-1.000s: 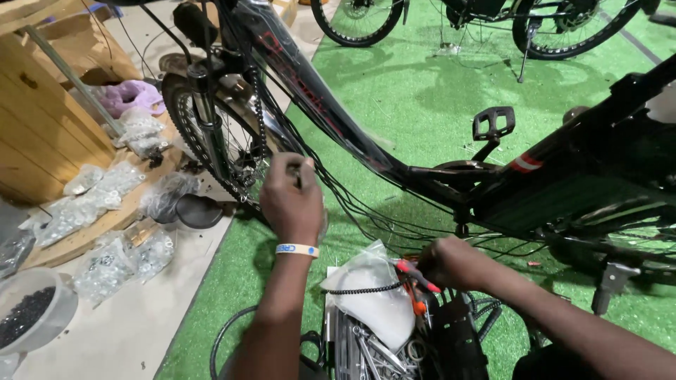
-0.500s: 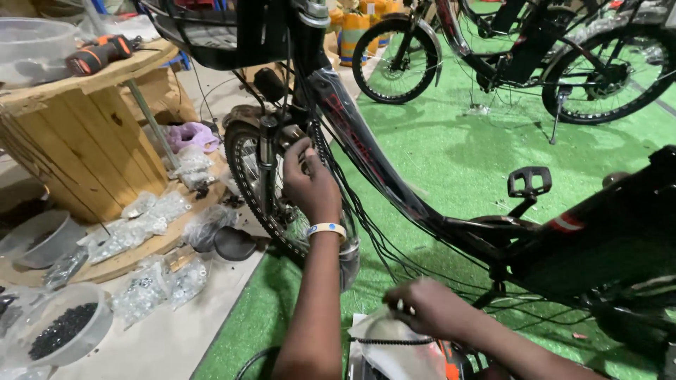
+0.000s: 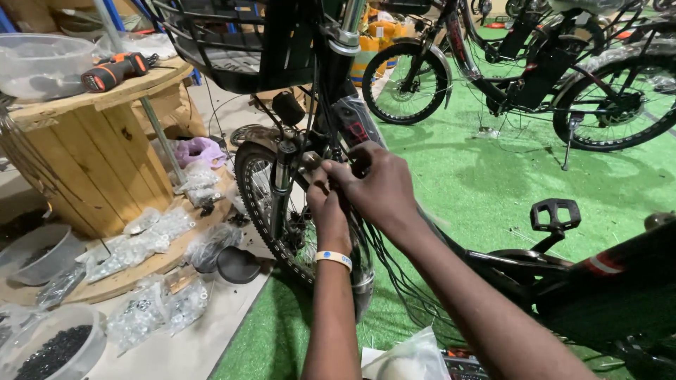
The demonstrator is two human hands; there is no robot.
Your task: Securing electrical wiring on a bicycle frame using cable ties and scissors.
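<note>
At the middle of the view, both hands meet on the front of a black bicycle, where the fork (image 3: 282, 184) rises from the front wheel (image 3: 271, 211) toward the head tube. The left hand (image 3: 327, 211), with a pale wristband (image 3: 333, 258), is curled narrow around something small by the fork crown; what its fingers pinch is hidden. The right hand (image 3: 377, 184), just at two o'clock of the left and touching it, is also closed in, fingertips pressing at the same spot among a bundle of black cables (image 3: 394, 271) that trails down toward five o'clock. I cannot tell whether either hand holds a tool or a fastener.

As a judgement, the bicycle looks partly assembled: wheel, fork, front basket (image 3: 225, 49) and pedal (image 3: 555, 213) are fitted, while the cables hang loose and unrouted, so the wiring appears unfinished.

Outward at nine o'clock stands a wooden cable spool (image 3: 91, 155) with a cordless drill (image 3: 113, 70) on top and bags of small hardware (image 3: 151, 232) around its base. At seven o'clock sits a tub of dark parts (image 3: 53, 348). More bicycles (image 3: 535, 70) stand at one o'clock on green turf (image 3: 493, 176).
</note>
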